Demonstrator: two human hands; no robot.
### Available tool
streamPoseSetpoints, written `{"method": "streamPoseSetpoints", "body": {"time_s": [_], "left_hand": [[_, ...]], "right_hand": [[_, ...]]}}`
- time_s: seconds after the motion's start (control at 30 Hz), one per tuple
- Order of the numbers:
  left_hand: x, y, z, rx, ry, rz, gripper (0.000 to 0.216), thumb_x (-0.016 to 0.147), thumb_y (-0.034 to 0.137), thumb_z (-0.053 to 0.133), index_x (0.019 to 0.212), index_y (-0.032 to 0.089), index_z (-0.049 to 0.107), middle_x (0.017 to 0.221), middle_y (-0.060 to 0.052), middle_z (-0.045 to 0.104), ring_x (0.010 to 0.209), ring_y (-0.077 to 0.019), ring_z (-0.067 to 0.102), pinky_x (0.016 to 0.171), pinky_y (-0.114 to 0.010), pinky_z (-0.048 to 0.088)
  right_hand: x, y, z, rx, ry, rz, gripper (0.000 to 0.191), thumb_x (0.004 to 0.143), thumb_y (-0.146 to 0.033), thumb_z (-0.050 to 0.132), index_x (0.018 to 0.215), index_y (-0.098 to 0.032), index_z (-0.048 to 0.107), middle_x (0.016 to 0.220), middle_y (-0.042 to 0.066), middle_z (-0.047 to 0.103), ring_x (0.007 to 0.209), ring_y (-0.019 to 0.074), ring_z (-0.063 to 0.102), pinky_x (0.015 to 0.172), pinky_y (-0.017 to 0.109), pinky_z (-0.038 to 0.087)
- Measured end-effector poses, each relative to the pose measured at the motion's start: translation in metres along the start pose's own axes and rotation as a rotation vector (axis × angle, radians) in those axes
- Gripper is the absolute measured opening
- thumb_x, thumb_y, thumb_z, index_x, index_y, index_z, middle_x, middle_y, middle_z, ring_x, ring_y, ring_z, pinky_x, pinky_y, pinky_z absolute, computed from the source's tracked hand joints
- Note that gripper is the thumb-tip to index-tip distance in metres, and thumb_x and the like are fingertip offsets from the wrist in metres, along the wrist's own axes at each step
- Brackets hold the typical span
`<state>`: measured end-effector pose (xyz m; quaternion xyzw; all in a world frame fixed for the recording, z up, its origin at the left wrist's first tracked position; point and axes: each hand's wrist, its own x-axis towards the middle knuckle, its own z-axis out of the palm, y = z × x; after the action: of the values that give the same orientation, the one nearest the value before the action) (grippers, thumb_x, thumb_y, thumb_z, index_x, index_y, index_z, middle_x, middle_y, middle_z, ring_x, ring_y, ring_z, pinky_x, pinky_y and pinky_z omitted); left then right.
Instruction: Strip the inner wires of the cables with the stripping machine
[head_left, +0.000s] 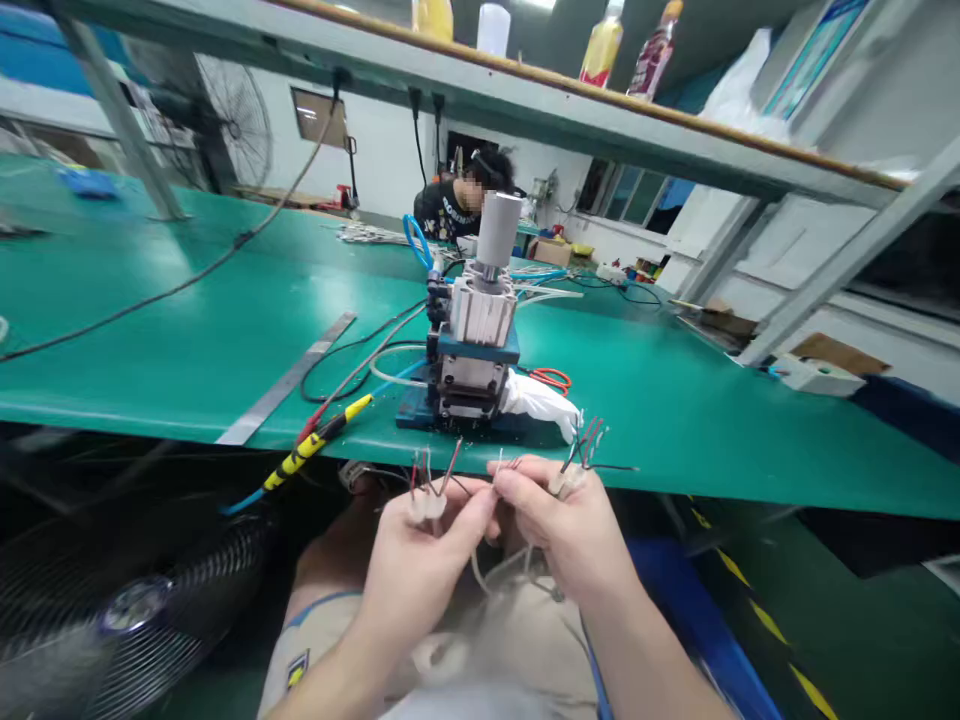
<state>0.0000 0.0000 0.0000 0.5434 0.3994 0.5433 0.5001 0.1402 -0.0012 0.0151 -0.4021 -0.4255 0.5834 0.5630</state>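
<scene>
My left hand (424, 550) is closed at the front of the bench, with thumb and finger pinching thin wires. White cable ends (427, 505) with red, black and pale wires stick up between its fingers. My right hand (562, 525) pinches the fine wires (504, 464) right beside the left fingertips. Another group of cable ends (568, 480) with splayed red, black and white wires is held against its knuckles. Pale cable hangs below both hands over my lap. Just beyond stands a small pneumatic machine (480, 310) with a grey cylinder on top.
White cloth or plastic (536, 400) and orange-handled scissors (551, 379) lie beside the machine. A steel ruler (289, 378) and a yellow-black striped tool (319, 440) are at left. A shelf (525, 80) with bottles crosses overhead. A fan (142, 610) stands lower left. Another person (461, 200) sits beyond.
</scene>
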Motion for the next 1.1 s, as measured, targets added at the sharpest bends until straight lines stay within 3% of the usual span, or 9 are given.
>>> {"method": "streamPoseSetpoints", "body": {"time_s": [0.13, 0.47, 0.67, 0.73, 0.8, 0.93, 1.1], "left_hand": [[-0.001, 0.003, -0.004, 0.047, -0.042, 0.009, 0.029, 0.087, 0.027, 0.066, 0.060, 0.016, 0.068, 0.061, 0.000, 0.068, 0.061, -0.0113, 0.062, 0.061, -0.017, 0.049], [0.007, 0.019, -0.015, 0.109, -0.074, 0.125, 0.035, 0.089, 0.026, 0.065, 0.056, 0.016, 0.060, 0.055, 0.001, 0.058, 0.055, -0.0099, 0.054, 0.054, -0.018, 0.046], [0.001, 0.005, -0.008, 0.132, -0.143, 0.209, 0.030, 0.094, 0.025, 0.062, 0.064, 0.016, 0.064, 0.066, -0.001, 0.065, 0.062, -0.0114, 0.057, 0.058, -0.020, 0.046], [-0.002, -0.004, -0.003, 0.097, -0.144, 0.208, 0.030, 0.095, 0.025, 0.060, 0.066, 0.016, 0.064, 0.067, 0.000, 0.064, 0.061, -0.0109, 0.055, 0.057, -0.020, 0.045], [-0.002, -0.008, 0.000, 0.065, -0.109, 0.211, 0.029, 0.095, 0.023, 0.060, 0.067, 0.017, 0.064, 0.067, 0.001, 0.063, 0.061, -0.0103, 0.056, 0.058, -0.019, 0.045], [0.001, -0.005, -0.004, 0.028, -0.014, 0.231, 0.027, 0.093, 0.019, 0.063, 0.065, 0.018, 0.066, 0.066, 0.002, 0.066, 0.066, -0.0101, 0.061, 0.066, -0.017, 0.049], [0.002, -0.006, -0.012, -0.032, 0.085, 0.167, 0.028, 0.091, 0.023, 0.066, 0.063, 0.018, 0.066, 0.064, 0.002, 0.066, 0.065, -0.0104, 0.061, 0.065, -0.017, 0.049]], "right_hand": [[0.002, -0.007, -0.001, -0.014, -0.001, -0.013, 0.024, 0.073, -0.038, 0.088, 0.075, -0.015, 0.080, 0.047, -0.009, 0.034, 0.040, 0.0013, 0.020, 0.036, 0.017, 0.013], [0.006, -0.011, -0.011, -0.116, -0.056, -0.104, 0.019, 0.077, -0.033, 0.085, 0.070, -0.016, 0.079, 0.055, -0.002, 0.055, 0.043, 0.0028, 0.029, 0.038, 0.019, 0.018], [0.003, -0.006, -0.002, -0.250, 0.050, -0.397, 0.013, 0.086, -0.022, 0.075, 0.074, -0.020, 0.077, 0.069, 0.000, 0.062, 0.055, 0.0084, 0.050, 0.049, 0.021, 0.038], [0.003, -0.007, 0.003, -0.287, 0.054, -0.433, 0.015, 0.086, -0.019, 0.074, 0.072, -0.019, 0.075, 0.069, 0.001, 0.062, 0.062, 0.0114, 0.056, 0.055, 0.022, 0.042], [0.005, -0.006, 0.006, -0.210, 0.049, -0.369, 0.014, 0.085, -0.021, 0.075, 0.071, -0.018, 0.074, 0.065, -0.001, 0.059, 0.054, 0.0089, 0.050, 0.048, 0.021, 0.038], [0.009, 0.000, 0.007, 0.032, 0.059, -0.171, 0.019, 0.079, -0.032, 0.080, 0.069, -0.016, 0.074, 0.057, -0.005, 0.048, 0.038, 0.0013, 0.024, 0.035, 0.020, 0.013], [0.008, 0.006, 0.000, -0.126, 0.057, -0.239, 0.011, 0.077, -0.026, 0.082, 0.070, -0.019, 0.078, 0.061, -0.002, 0.058, 0.042, 0.0034, 0.031, 0.037, 0.020, 0.018]]}}
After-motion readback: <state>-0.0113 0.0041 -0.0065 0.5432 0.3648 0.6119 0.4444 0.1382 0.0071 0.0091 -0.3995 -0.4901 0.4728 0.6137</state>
